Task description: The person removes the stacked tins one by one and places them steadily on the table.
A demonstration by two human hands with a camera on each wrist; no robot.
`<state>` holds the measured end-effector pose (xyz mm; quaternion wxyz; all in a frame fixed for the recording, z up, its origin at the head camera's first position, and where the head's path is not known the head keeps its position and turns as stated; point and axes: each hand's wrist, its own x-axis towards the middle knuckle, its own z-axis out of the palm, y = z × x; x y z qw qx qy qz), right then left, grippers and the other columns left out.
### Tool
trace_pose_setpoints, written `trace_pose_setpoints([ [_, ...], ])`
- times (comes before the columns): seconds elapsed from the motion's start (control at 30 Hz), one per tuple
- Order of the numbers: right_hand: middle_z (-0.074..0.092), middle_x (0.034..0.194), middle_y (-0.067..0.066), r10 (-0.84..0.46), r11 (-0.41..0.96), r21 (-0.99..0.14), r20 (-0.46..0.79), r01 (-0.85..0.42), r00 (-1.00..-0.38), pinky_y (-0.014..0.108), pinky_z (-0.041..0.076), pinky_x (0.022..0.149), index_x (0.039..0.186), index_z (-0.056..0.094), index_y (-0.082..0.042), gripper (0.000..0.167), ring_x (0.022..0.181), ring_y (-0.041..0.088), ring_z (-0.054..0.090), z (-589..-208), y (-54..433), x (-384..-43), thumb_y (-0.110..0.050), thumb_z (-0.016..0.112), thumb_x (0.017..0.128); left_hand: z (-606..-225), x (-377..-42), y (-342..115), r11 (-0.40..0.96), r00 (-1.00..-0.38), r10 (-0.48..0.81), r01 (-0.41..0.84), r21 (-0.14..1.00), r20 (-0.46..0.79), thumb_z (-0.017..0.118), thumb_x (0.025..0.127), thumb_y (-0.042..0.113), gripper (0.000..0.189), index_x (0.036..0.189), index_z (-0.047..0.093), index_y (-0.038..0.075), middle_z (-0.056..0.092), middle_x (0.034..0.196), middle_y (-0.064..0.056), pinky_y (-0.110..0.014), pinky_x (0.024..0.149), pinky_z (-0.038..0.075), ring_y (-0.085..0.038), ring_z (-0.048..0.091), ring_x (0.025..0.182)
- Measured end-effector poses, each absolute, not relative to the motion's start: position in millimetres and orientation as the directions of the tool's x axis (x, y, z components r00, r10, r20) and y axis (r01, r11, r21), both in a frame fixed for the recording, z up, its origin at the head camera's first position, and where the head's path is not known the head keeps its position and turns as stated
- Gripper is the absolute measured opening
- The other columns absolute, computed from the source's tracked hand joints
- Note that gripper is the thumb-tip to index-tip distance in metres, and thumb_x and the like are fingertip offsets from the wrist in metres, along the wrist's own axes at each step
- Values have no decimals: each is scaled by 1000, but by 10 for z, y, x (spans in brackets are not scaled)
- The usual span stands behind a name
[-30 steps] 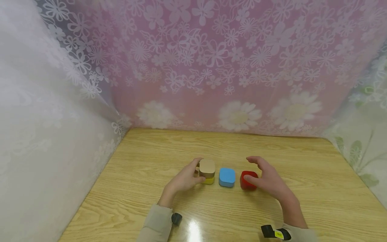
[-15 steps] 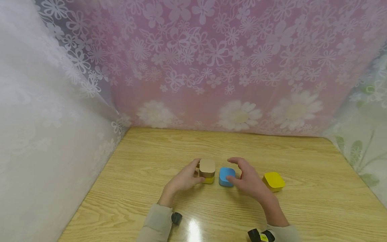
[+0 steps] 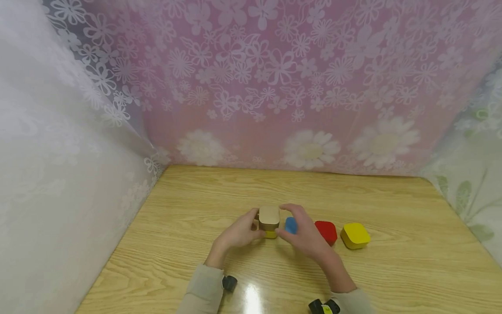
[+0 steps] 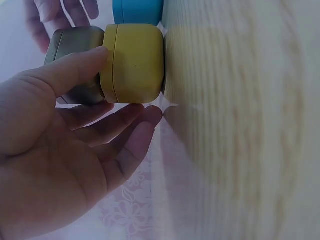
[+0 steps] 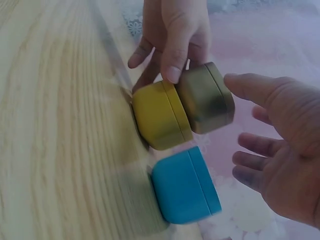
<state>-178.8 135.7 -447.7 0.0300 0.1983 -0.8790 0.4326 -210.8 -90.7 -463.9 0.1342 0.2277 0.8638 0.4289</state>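
Note:
A gold lidded tin (image 3: 269, 216) sits on top of a yellow lidded tin (image 4: 135, 62), both small and round-cornered. My left hand (image 3: 240, 231) steadies this stack from the left. Its thumb lies by the seam between the two tins, with fingers on the far side. From the right, my right hand (image 3: 307, 237) reaches in with thumb and fingers spread near the gold tin. In the right wrist view its thumb tip is at the gold lid's edge; contact is unclear. A blue tin (image 5: 185, 187) stands beside the stack, partly hidden by the right hand in the head view.
A red tin (image 3: 326, 232) and another yellow tin (image 3: 354, 236) stand in a row to the right on the wooden table (image 3: 188, 196). A pink floral curtain (image 3: 251, 87) hangs behind the table, with pale sheets at both sides.
My right hand has moved left from the red tin, past the blue one, to the gold tin. The red tin and right-hand yellow tin have come into view. My left hand stays put.

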Motion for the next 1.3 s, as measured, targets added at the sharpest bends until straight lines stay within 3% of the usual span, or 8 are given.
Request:
trace_pose_setpoints([
  [0.43, 38, 152, 20, -348, 573, -700, 262, -426, -900, 63, 39, 104, 146, 49, -14, 61, 139, 44, 37, -4521, 1218, -1811, -16, 74, 90, -4661, -2131, -913, 540, -863, 504, 279, 794, -39, 69, 95, 20, 53, 141, 46, 9, 60, 131, -7, -41, 95, 51, -25, 58, 115],
  [0.7, 41, 152, 17, -343, 598, -683, 253, -418, -905, 62, 41, 103, 135, 60, -13, 46, 138, 43, 39, -4543, 1181, -1791, -18, 74, 91, -4680, -2125, -916, 530, -860, 510, 286, 798, -31, 70, 94, 21, 48, 137, 49, 11, 61, 129, -6, -43, 93, 51, -26, 58, 113],
  [1.13, 49, 145, 20, -309, 581, -695, 293, -424, -905, 58, 43, 103, 126, 61, -12, 40, 134, 40, 45, -4595, 1130, -1836, -15, 75, 89, -4671, -2131, -922, 533, -863, 503, 273, 801, -41, 70, 95, 21, 47, 135, 49, 10, 61, 129, -7, -43, 93, 52, -27, 59, 114],
  [1.3, 50, 144, 18, -306, 559, -709, 305, -429, -902, 59, 43, 102, 125, 63, -13, 40, 134, 40, 46, -4600, 1135, -1842, -14, 76, 88, -4665, -2132, -916, 546, -864, 502, 281, 789, -39, 70, 95, 21, 47, 136, 49, 11, 61, 126, -5, -39, 91, 51, -21, 59, 109],
])
